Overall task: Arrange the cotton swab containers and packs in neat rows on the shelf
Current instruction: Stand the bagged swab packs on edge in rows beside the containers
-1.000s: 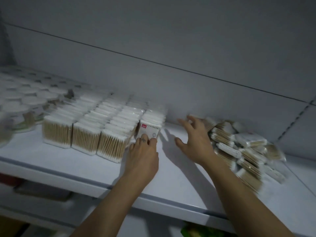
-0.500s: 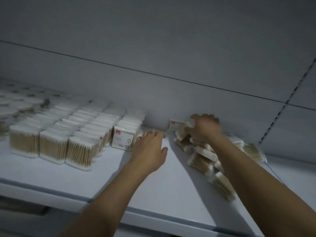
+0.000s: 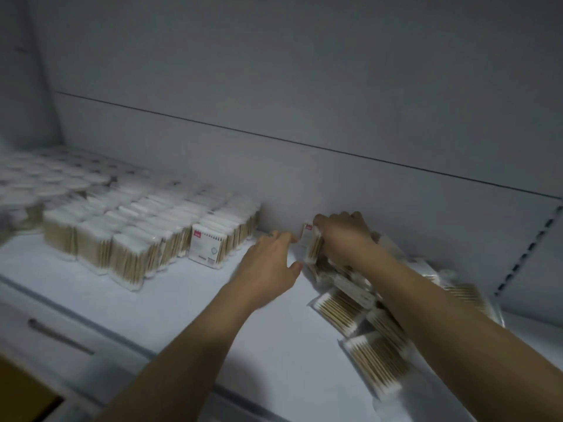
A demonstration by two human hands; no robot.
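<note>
Swab pack (image 3: 311, 245) | held upright in curled fingers of right hand (image 3: 344, 239) | left hand (image 3: 271, 266) spread, nothing held | judged light, slippery film; best taken across flat faces

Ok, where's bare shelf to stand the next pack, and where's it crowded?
Bare shelf runs from the neat rows across to the loose pile, around the left hand, plus the front strip before the rows. Crowded: the pile under the right hand, which grips a pack, and the rows back to the wall.
</note>
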